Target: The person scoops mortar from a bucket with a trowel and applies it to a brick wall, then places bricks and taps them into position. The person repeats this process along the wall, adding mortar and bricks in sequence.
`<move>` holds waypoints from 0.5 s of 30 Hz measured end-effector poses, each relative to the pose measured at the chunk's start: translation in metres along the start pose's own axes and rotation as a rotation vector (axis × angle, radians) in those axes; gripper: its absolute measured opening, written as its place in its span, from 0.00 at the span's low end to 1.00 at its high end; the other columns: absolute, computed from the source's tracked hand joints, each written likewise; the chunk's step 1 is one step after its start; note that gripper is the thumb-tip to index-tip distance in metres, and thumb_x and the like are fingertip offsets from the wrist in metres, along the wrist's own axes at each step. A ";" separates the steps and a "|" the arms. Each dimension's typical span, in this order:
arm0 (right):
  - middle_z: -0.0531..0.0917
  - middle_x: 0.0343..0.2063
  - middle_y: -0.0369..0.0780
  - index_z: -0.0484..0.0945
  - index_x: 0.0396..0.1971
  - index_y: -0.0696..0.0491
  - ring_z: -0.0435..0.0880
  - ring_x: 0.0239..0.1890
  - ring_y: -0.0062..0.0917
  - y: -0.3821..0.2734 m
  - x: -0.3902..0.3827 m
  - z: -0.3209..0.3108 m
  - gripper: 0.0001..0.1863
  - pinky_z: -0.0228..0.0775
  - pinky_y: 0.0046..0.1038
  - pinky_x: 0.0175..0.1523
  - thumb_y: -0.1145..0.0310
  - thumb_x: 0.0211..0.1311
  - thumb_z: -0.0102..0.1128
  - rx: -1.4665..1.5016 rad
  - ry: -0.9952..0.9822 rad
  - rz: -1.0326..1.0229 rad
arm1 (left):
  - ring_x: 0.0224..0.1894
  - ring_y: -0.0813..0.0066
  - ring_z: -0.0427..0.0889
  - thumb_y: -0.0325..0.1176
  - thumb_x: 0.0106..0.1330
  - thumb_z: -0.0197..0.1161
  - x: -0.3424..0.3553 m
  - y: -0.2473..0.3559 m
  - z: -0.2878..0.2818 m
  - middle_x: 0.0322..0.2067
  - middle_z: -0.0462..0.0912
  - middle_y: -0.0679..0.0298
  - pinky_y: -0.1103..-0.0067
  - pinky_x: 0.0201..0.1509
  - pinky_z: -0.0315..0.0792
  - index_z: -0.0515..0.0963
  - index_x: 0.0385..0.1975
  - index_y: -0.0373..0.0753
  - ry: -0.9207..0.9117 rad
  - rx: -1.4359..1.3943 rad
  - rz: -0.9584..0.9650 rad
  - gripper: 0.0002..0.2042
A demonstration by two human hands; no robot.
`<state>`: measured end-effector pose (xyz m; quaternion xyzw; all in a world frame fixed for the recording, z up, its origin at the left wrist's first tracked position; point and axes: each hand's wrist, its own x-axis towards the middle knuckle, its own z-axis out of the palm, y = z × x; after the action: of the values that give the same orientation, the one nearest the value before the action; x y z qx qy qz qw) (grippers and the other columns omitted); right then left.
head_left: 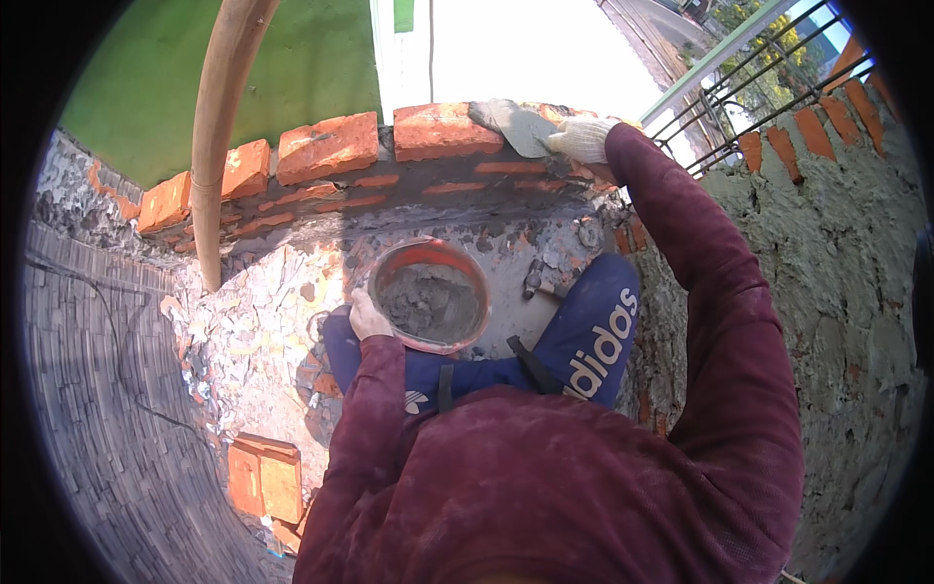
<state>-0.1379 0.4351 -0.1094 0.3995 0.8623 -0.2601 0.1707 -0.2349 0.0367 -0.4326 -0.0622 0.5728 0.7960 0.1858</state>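
Observation:
My right hand [582, 139], in a white knitted glove, is closed round a trowel whose handle it hides. The grey trowel blade [522, 129] lies over the top of a low brick wall [443, 165], beside an orange brick [446, 132] in the top course. Grey mortar shows near the blade and in the joints below. Closer to me, my left hand [368, 316] grips the left rim of a round reddish bucket [389, 255]. Wet grey mortar [428, 300] fills part of the bucket, which stands between my bent legs.
A bamboo pole [212, 146] leans across the wall at the left. On the rubble-strewn ground a hammer [532, 278] lies right of the bucket. Several bricks [265, 477] are piled at lower left. Rough mortared brickwork [817, 282] rises at right, with steel bars [754, 83] beyond.

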 end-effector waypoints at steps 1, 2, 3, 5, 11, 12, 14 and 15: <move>0.77 0.18 0.36 0.79 0.39 0.55 0.76 0.14 0.23 0.005 -0.001 0.001 0.23 0.67 0.29 0.17 0.47 0.77 0.57 0.056 0.039 -0.019 | 0.47 0.70 0.85 0.50 0.87 0.45 0.002 0.000 -0.003 0.47 0.88 0.58 0.74 0.56 0.78 0.83 0.55 0.27 0.015 -0.001 -0.004 0.28; 0.76 0.17 0.35 0.79 0.35 0.56 0.76 0.13 0.22 0.009 -0.001 0.004 0.24 0.66 0.28 0.16 0.47 0.77 0.57 0.112 0.071 -0.042 | 0.47 0.70 0.85 0.50 0.87 0.45 0.004 0.001 -0.007 0.47 0.88 0.58 0.74 0.55 0.78 0.83 0.55 0.27 0.029 -0.001 -0.008 0.28; 0.77 0.18 0.35 0.79 0.36 0.55 0.75 0.13 0.21 0.011 -0.003 0.004 0.23 0.66 0.28 0.16 0.47 0.77 0.57 0.169 0.001 -0.004 | 0.46 0.70 0.85 0.50 0.87 0.46 0.005 0.000 -0.009 0.47 0.88 0.58 0.74 0.55 0.78 0.83 0.55 0.27 0.042 -0.005 -0.017 0.28; 0.77 0.18 0.34 0.79 0.37 0.54 0.75 0.13 0.20 0.015 -0.006 0.004 0.22 0.67 0.26 0.16 0.48 0.76 0.58 0.285 -0.140 0.074 | 0.46 0.70 0.85 0.50 0.87 0.46 0.009 -0.002 -0.010 0.47 0.88 0.58 0.74 0.55 0.79 0.83 0.55 0.26 0.043 0.031 -0.018 0.29; 0.77 0.22 0.35 0.80 0.48 0.53 0.73 0.14 0.22 0.046 -0.014 0.015 0.21 0.66 0.26 0.17 0.49 0.73 0.57 0.486 -0.155 0.002 | 0.48 0.69 0.85 0.50 0.87 0.46 0.004 -0.002 -0.007 0.47 0.88 0.58 0.73 0.56 0.78 0.83 0.54 0.26 0.015 0.024 0.002 0.29; 0.77 0.22 0.34 0.80 0.46 0.54 0.73 0.13 0.20 0.036 -0.029 0.008 0.19 0.64 0.24 0.15 0.52 0.74 0.57 0.369 -0.147 0.000 | 0.48 0.70 0.85 0.50 0.87 0.46 0.002 0.000 -0.013 0.48 0.88 0.58 0.73 0.56 0.78 0.83 0.54 0.27 0.024 0.007 0.003 0.29; 0.77 0.22 0.35 0.79 0.45 0.58 0.73 0.14 0.19 0.063 -0.029 0.003 0.20 0.64 0.24 0.15 0.53 0.74 0.57 0.549 -0.099 0.008 | 0.51 0.67 0.85 0.51 0.87 0.44 0.003 0.001 -0.011 0.52 0.87 0.55 0.72 0.58 0.78 0.81 0.59 0.27 0.021 0.057 0.011 0.30; 0.77 0.22 0.35 0.79 0.45 0.59 0.73 0.14 0.18 0.087 -0.017 0.010 0.21 0.64 0.24 0.15 0.53 0.75 0.57 0.685 -0.037 0.009 | 0.53 0.66 0.85 0.51 0.87 0.43 0.003 0.000 -0.008 0.53 0.86 0.54 0.71 0.59 0.79 0.80 0.61 0.27 0.002 0.085 0.010 0.30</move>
<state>-0.0583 0.4667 -0.1360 0.4326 0.7199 -0.5411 0.0432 -0.2387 0.0300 -0.4358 -0.0519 0.6065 0.7718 0.1837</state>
